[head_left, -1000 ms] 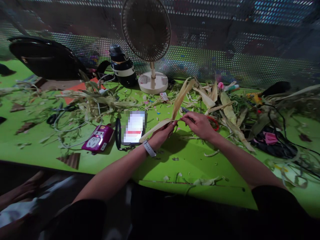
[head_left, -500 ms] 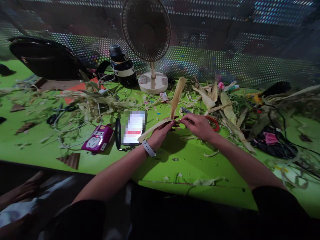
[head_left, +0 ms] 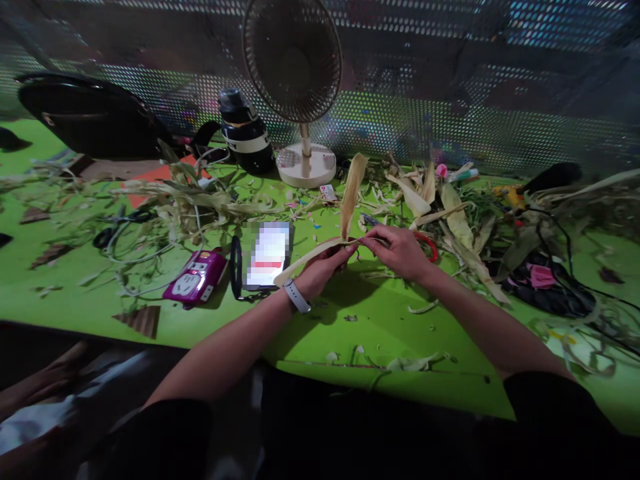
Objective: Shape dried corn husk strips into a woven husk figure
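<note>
Over the middle of the green table (head_left: 380, 333), my left hand (head_left: 323, 270) is closed on dried corn husk (head_left: 353, 197). One broad husk blade stands up above the fingers, and a long pale strip (head_left: 305, 260) slants down left across the hand toward the phone (head_left: 270, 253). My right hand (head_left: 397, 250) pinches the thin end of the husk, its fingertips close to my left thumb. What exactly lies between the fingertips is too small to make out. A red ring-shaped thing (head_left: 429, 247) sits just behind my right wrist.
A purple power socket (head_left: 196, 277) with a white cable lies left of the phone. Behind stand a fan (head_left: 306, 163) and a dark bottle (head_left: 247, 137). Husk heaps (head_left: 460, 220) and scraps spread both sides; black cables lie at right. Another person's arm (head_left: 45, 383) shows lower left.
Both hands have shifted slightly, and my left fingers have closed further along the husk's thin end. The upright blade has moved a little left.
</note>
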The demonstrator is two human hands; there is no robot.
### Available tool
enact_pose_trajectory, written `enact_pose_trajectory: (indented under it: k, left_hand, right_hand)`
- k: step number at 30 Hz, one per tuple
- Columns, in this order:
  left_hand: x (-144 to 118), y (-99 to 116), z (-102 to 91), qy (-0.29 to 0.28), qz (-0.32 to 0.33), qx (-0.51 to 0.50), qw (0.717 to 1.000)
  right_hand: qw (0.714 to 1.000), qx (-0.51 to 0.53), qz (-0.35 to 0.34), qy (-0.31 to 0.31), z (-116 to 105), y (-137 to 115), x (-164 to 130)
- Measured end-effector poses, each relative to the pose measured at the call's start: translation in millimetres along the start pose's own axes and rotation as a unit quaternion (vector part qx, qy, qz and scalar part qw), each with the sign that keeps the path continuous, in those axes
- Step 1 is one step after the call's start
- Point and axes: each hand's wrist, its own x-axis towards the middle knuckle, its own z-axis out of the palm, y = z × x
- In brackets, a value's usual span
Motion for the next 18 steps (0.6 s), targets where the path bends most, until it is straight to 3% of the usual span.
enact_pose_trajectory:
  k: [9,14,18]
  left_hand:
    - [2.4,-2.2,-1.0,0.027,0.005,-0.007,1.0]
    - [1.7,-2.4,-1.6,-0.025,-0.066,-0.054,0.996]
    - [2.3,-2.4,-1.3,-0.009,-0.053,-0.038,0.998]
  right_hand:
    - [1.0,0.005,0.007,-0.001,-0.5,0.6,0.5]
    - [1.0,0.01,0.004,0.0,-0.1,0.8,0.3]
    - [1.0,0.015,0.005,0.004,-0.5,0.8,0.5]
